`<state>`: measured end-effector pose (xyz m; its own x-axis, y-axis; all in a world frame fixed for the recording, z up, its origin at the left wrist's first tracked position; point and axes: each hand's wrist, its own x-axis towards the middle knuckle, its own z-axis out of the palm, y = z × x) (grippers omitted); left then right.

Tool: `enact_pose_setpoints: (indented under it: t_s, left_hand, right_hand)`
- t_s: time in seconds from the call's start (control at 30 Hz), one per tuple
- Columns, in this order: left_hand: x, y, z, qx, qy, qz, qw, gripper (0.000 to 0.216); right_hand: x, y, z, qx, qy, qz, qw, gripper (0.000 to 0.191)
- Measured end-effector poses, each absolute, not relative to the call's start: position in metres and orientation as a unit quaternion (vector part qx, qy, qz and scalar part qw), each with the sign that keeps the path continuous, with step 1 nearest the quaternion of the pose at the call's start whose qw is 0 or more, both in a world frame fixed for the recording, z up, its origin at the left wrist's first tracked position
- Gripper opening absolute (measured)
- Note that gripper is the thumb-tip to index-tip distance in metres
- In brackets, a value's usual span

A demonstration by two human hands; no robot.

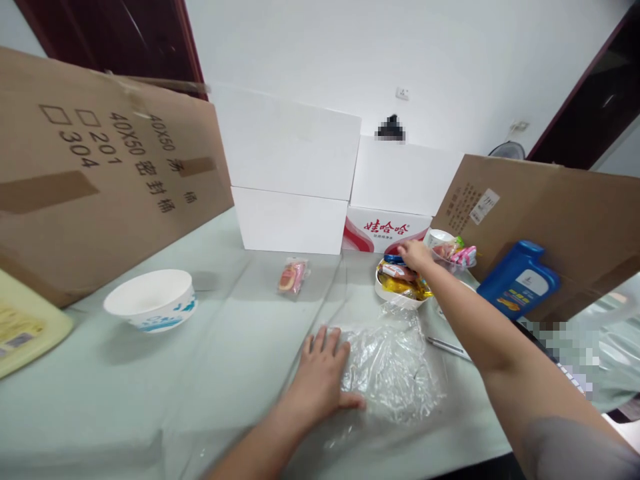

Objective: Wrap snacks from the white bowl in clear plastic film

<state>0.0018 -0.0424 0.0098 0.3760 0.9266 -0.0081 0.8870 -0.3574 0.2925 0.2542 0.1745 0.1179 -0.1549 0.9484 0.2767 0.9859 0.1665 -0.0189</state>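
My left hand [323,377] lies flat on the table, fingers spread. Its thumb touches the edge of a crumpled clear plastic bag [393,370]. Reaching forward, my right hand [416,256] is at the back of a white bowl [397,298] filled with wrapped snacks [400,283]. Its fingers are curled beside a blue packet [393,259]; whatever they grip is hidden. Farther left, a pink-wrapped snack [293,276] rests on the tabletop. A white paper bowl [150,300] with blue print stands apart at the left.
Cardboard panels [125,167] and white boxes [295,160] wall the back and sides. At right are a blue bottle [520,283], a clear container of sweets [455,257], a white cup [440,237] and a pen [447,348]. A yellow container [30,327] stands far left.
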Motion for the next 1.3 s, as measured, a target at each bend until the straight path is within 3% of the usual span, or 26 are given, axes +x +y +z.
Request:
enact_pose_setpoints:
  t_s: [0.13, 0.2, 0.27, 0.33, 0.43, 0.57, 0.7, 0.77, 0.87, 1.0, 1.1, 1.17, 1.23, 1.3]
  left_hand:
    - [-0.002, -0.036, 0.008, 0.8, 0.565, 0.19, 0.063, 0.042]
    - [-0.003, -0.032, 0.005, 0.799, 0.562, 0.209, 0.054, 0.03]
    - [-0.006, -0.028, 0.003, 0.797, 0.567, 0.201, 0.048, 0.024]
    - [-0.011, -0.025, 0.004, 0.787, 0.586, 0.189, 0.041, 0.021]
    - [-0.016, -0.021, 0.006, 0.755, 0.619, 0.218, 0.023, 0.021]
    - [-0.011, -0.019, 0.0, 0.823, 0.511, 0.246, 0.023, 0.018]
    - [-0.004, -0.018, -0.011, 0.86, 0.492, 0.114, 0.074, 0.069]
    - [-0.004, -0.016, -0.014, 0.839, 0.531, 0.075, 0.088, 0.081]
    - [-0.008, -0.013, -0.014, 0.832, 0.543, 0.064, 0.096, 0.082]
    - [-0.008, -0.014, -0.007, 0.832, 0.54, 0.109, 0.071, 0.075]
    - [-0.006, -0.02, 0.001, 0.835, 0.512, 0.199, 0.037, 0.047]
    - [-0.004, -0.024, 0.005, 0.851, 0.473, 0.219, 0.058, 0.023]
    - [-0.003, -0.027, 0.007, 0.868, 0.443, 0.199, 0.101, 0.015]
    - [-0.003, -0.027, 0.007, 0.874, 0.43, 0.183, 0.128, 0.016]
  right_hand:
    - [0.238, 0.114, 0.093, -0.554, -0.799, -0.104, 0.208, 0.038]
    - [0.232, 0.073, 0.063, -0.428, -0.875, -0.064, 0.216, 0.03]
    - [0.23, 0.036, 0.029, -0.323, -0.931, -0.025, 0.17, 0.029]
    - [0.234, 0.009, 0.002, -0.326, -0.936, -0.009, 0.133, 0.044]
    - [0.244, -0.01, -0.016, -0.381, -0.921, 0.022, 0.074, 0.088]
    - [0.253, -0.019, -0.007, -0.359, -0.929, 0.093, 0.0, 0.097]
    - [0.256, -0.014, -0.001, -0.376, -0.919, 0.116, -0.03, 0.108]
    - [0.261, -0.006, -0.003, -0.431, -0.896, 0.1, -0.037, 0.112]
    - [0.272, 0.003, -0.009, -0.483, -0.872, 0.066, -0.026, 0.11]
    - [0.288, -0.009, -0.001, -0.439, -0.896, 0.045, 0.048, 0.095]
    - [0.3, -0.036, 0.013, -0.381, -0.914, 0.078, 0.118, 0.087]
    - [0.308, -0.056, 0.016, -0.346, -0.925, 0.111, 0.114, 0.09]
    - [0.315, -0.073, 0.01, -0.334, -0.93, 0.126, 0.088, 0.085]
    - [0.321, -0.086, -0.002, -0.349, -0.926, 0.115, 0.087, 0.064]
